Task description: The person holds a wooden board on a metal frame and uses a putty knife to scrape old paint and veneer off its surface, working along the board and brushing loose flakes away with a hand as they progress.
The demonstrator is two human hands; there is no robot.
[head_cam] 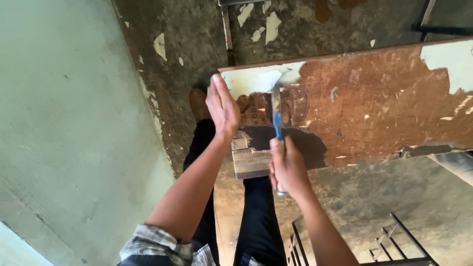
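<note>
Head view: left hand (pixel 222 106), fingers together, should steady the board (pixel 374 98) while right hand (pixel 287 167), clamped on scraper (pixel 276 116), keeps it flat.

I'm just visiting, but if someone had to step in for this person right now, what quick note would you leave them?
Left hand: flat and open, pressed against the end of the wooden board, steadying it.
Right hand: closed around a scraper with a blue grip, its blade laid on the board's face.
The board stands on edge over the concrete floor, beside a pale green wall.
Done: much of the pale paint is off, showing brown wood.
Left: pale patches near the blade and at the far right end. Paint flakes lie on the floor.
</note>
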